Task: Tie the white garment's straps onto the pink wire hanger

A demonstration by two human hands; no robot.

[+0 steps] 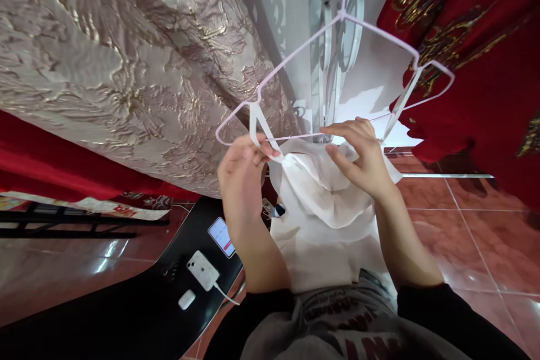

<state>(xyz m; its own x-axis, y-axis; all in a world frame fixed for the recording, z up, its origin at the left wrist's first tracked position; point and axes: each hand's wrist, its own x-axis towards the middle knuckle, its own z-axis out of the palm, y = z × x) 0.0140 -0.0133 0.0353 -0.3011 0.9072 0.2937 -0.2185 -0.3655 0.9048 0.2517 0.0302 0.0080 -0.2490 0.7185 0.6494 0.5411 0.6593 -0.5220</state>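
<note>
A pale pink clothes hanger hangs in front of me with a white garment on it. Its thin straps loop over the notches at both ends of the hanger. My left hand is closed, its fingertips pinching the left strap just above the garment's neckline. My right hand is apart from it, thumb and fingers spread and nothing held. Its fingertips are by the hanger's lower bar, over the draped neckline; whether they touch is unclear. The garment's lower part falls in front of my shirt.
A black surface at lower left carries a lit phone, a white phone on a cable and a small white case. Patterned curtains hang left, red ones right, with white metal scrollwork between. The floor is red tile.
</note>
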